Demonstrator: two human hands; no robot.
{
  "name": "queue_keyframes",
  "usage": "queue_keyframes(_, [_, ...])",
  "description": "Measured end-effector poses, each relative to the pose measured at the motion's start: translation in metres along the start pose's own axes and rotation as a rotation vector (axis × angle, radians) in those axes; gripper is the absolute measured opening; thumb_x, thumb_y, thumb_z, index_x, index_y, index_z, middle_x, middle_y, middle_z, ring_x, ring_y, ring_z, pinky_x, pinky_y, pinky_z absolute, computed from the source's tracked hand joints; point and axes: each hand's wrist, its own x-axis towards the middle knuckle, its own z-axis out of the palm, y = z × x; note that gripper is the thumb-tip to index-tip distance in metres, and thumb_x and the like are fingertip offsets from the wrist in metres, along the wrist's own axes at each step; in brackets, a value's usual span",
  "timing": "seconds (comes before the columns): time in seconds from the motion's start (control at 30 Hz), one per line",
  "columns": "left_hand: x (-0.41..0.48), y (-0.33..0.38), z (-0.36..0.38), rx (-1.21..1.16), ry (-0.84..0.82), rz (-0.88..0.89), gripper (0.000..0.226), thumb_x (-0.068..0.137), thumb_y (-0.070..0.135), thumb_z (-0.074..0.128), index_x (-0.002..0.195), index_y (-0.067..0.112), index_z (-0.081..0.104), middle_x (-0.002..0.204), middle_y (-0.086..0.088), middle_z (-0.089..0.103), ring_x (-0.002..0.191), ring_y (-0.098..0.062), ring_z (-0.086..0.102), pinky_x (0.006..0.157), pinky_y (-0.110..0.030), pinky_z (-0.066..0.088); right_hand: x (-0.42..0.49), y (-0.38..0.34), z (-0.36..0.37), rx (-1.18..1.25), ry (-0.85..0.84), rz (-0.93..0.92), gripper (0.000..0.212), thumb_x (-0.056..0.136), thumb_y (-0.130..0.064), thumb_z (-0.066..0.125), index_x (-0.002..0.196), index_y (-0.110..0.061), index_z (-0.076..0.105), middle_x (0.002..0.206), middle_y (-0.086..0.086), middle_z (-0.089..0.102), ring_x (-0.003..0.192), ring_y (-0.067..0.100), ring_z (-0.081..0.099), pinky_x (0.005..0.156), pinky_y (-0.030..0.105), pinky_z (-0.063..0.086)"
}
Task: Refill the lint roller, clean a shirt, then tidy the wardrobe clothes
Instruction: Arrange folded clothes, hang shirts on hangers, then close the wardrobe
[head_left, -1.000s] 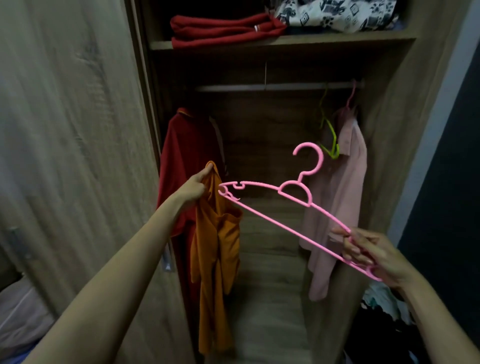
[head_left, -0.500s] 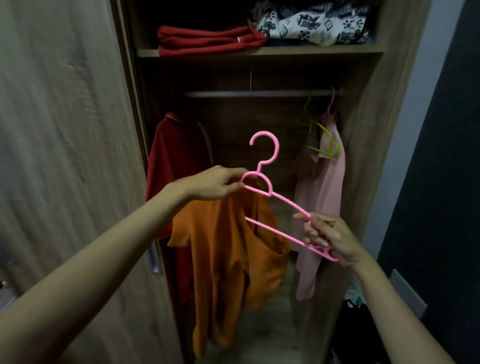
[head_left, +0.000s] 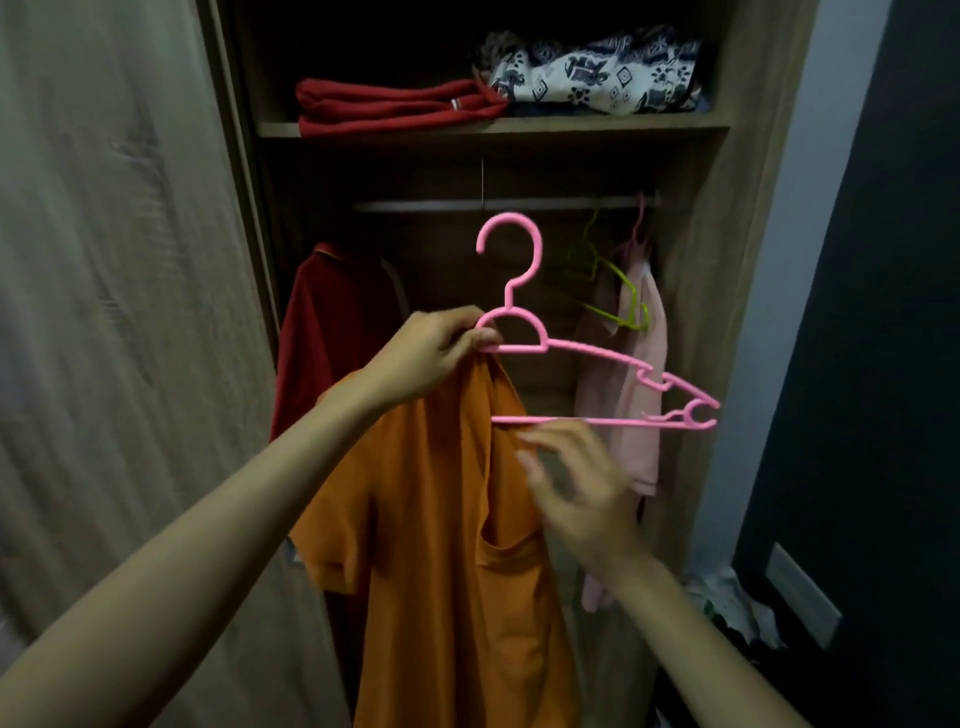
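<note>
At the open wardrobe, your left hand (head_left: 431, 358) pinches the neck of the pink hanger (head_left: 597, 353) together with the collar of the orange shirt (head_left: 447, 519); the shirt droops from that grip, and the hanger's arm toward your right is bare; your right hand (head_left: 576, 493), blurred, hovers at the lower bar, and whether it grips anything cannot be told; this looks like the tidying step; next, likely, draw the collar over the bare arm, then hook the hanger on the rail (head_left: 441, 206) between the red shirt (head_left: 332, 322) and the pale pink shirt (head_left: 639, 452).
</note>
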Motion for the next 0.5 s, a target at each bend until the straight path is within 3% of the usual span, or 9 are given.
queue_keyframes(0.1, [0.003, 0.010, -0.006, 0.016, 0.033, 0.013, 0.019, 0.099, 0.027, 0.051, 0.100, 0.016, 0.066, 0.083, 0.003, 0.066, 0.075, -0.009, 0.063, 0.067, -0.025, 0.046, -0.013, 0.004, 0.029, 0.057, -0.369, 0.233, 0.055, 0.091, -0.053, 0.049, 0.129, -0.015, 0.054, 0.130, -0.002, 0.051, 0.120, -0.006, 0.040, 0.103, 0.011, 0.030])
queue_keyframes(0.17, [0.001, 0.009, -0.014, 0.024, 0.052, 0.020, 0.019, 0.098, 0.027, 0.052, 0.100, 0.016, 0.067, 0.082, 0.006, 0.066, 0.075, -0.007, 0.063, 0.066, -0.021, 0.045, -0.022, 0.020, 0.038, -0.124, -0.606, 0.168, 0.068, 0.088, -0.070, 0.029, 0.126, -0.021, 0.056, 0.128, -0.003, 0.057, 0.120, 0.005, 0.047, 0.109, 0.023, 0.025])
queue_keyframes(0.2, [-0.002, 0.005, -0.020, 0.027, 0.068, 0.012, 0.018, 0.098, 0.026, 0.052, 0.101, 0.016, 0.067, 0.082, 0.008, 0.065, 0.077, -0.005, 0.062, 0.067, -0.018, 0.045, -0.026, 0.027, 0.037, -0.228, -0.644, 0.093, 0.066, 0.089, -0.070, 0.023, 0.113, -0.022, 0.062, 0.116, -0.003, 0.064, 0.112, 0.009, 0.054, 0.110, 0.030, 0.024])
queue_keyframes(0.3, [-0.017, -0.017, -0.043, 0.039, 0.125, -0.063, 0.014, 0.098, 0.024, 0.053, 0.098, 0.018, 0.065, 0.078, 0.008, 0.063, 0.072, -0.003, 0.060, 0.061, -0.015, 0.042, -0.034, 0.052, 0.017, -0.361, -0.389, 0.008, 0.058, 0.095, -0.062, 0.029, 0.073, -0.022, 0.065, 0.077, -0.006, 0.067, 0.081, 0.013, 0.061, 0.096, 0.035, 0.028])
queue_keyframes(0.4, [-0.038, -0.041, -0.055, 0.053, 0.117, -0.119, 0.011, 0.097, 0.027, 0.053, 0.089, 0.026, 0.061, 0.068, 0.007, 0.056, 0.060, -0.003, 0.055, 0.053, -0.015, 0.038, -0.024, 0.073, -0.013, -0.382, -0.143, 0.010, 0.052, 0.097, -0.051, 0.037, 0.065, -0.018, 0.062, 0.069, -0.004, 0.063, 0.074, 0.013, 0.055, 0.086, 0.031, 0.028])
queue_keyframes(0.5, [-0.051, -0.058, -0.053, 0.096, 0.040, -0.113, 0.015, 0.097, 0.028, 0.052, 0.092, 0.018, 0.062, 0.072, 0.000, 0.059, 0.068, -0.012, 0.058, 0.058, -0.023, 0.042, 0.002, 0.082, -0.031, -0.336, 0.020, -0.009, 0.058, 0.100, -0.040, 0.038, 0.054, -0.012, 0.059, 0.055, 0.000, 0.058, 0.061, 0.013, 0.048, 0.081, 0.034, 0.032])
